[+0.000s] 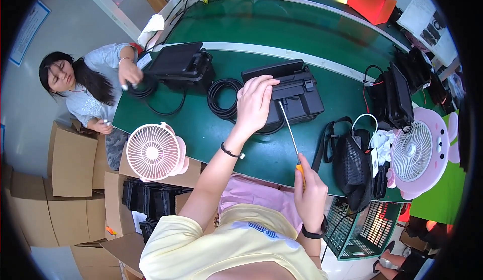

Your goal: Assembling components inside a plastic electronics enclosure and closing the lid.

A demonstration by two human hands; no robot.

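Observation:
My left hand point(255, 101) rests on the left side of a black box-shaped device point(297, 94) with a raised lid that sits on the green table point(221, 134). My right hand point(309, 189) grips the orange handle of a long screwdriver point(291, 133). Its thin shaft runs up and left, with the tip at the front of the black device. A coil of black cable point(221, 97) lies just left of the device, partly behind my left hand.
A second black device point(182, 66) stands further left, where another person point(95, 86) handles a black cable. A pink desk fan point(155, 151) clips at the near table edge, another pink fan point(420, 151) at right. A black mesh bag point(352, 161), cardboard boxes point(70, 169) and a green basket point(370, 227) surround me.

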